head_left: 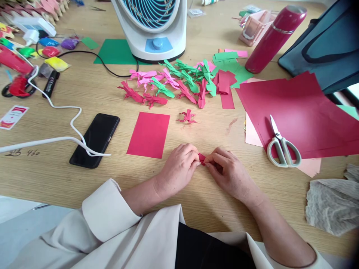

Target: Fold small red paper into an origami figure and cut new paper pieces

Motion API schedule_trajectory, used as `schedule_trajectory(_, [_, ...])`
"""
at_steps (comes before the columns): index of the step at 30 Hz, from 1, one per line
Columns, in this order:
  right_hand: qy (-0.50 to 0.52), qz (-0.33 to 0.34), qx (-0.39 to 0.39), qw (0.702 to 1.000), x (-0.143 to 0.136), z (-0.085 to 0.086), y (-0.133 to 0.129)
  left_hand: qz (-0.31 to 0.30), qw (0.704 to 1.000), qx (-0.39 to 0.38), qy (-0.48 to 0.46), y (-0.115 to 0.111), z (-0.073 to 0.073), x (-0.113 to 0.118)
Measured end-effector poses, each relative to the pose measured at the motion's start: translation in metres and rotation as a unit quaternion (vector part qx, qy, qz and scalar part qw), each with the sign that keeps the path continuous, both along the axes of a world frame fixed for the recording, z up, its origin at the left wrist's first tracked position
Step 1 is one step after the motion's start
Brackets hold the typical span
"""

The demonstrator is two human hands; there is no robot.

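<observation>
Between my hands is a small folded piece of red paper (202,158), mostly covered by the fingers. My left hand (181,164) pinches its left end, and my right hand (228,172) pinches the right end. Just beyond them a small red folded figure (187,116) rests on the wooden table (134,186). Left of that figure lies a flat red paper sheet (149,134). Farther back is a pile of pink, green and red folded figures (185,80).
A white fan (157,45) stands at the back. Scissors (282,149) lie on large red sheets (303,112) at the right, near a red flask (276,39) and a blue bag (322,45). A black phone (95,140) and white cable (56,140) are at the left.
</observation>
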State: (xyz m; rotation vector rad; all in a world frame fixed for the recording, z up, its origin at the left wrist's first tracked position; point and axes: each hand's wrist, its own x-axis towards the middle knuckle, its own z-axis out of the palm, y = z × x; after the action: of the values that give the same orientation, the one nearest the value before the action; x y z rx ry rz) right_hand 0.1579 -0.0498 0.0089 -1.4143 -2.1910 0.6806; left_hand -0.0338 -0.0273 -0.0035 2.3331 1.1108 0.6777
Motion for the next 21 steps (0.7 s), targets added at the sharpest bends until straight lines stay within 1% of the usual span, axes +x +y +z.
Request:
schedule_trajectory(5, [-0.004,-0.01,0.002,1.0,-0.001,-0.003,0.0,0.015,1.0,-0.018,-0.011,0.0,0.001,0.002])
schedule_trajectory(9, [-0.056,-0.014,0.03,0.998,-0.006,-0.007,0.0,0.02,1.0,-0.017,-0.012,0.0,0.0,0.002])
schedule_trajectory(13, [-0.1,-0.029,0.041,0.994,-0.008,-0.009,-0.001,0.025,1.0,-0.012,-0.01,0.0,0.0,0.003])
schedule_trajectory(15, [-0.096,-0.027,0.037,0.994,-0.006,-0.008,-0.002,0.027,1.0,-0.011,-0.005,0.0,0.001,0.003])
schedule_trajectory(18, [-0.061,-0.009,0.014,0.998,0.0,-0.004,-0.001,0.027,1.0,-0.01,0.001,0.001,0.001,0.004])
schedule_trajectory(21, [-0.036,-0.005,-0.006,0.999,0.005,0.0,-0.001,0.03,0.999,-0.011,0.005,0.002,0.001,0.004])
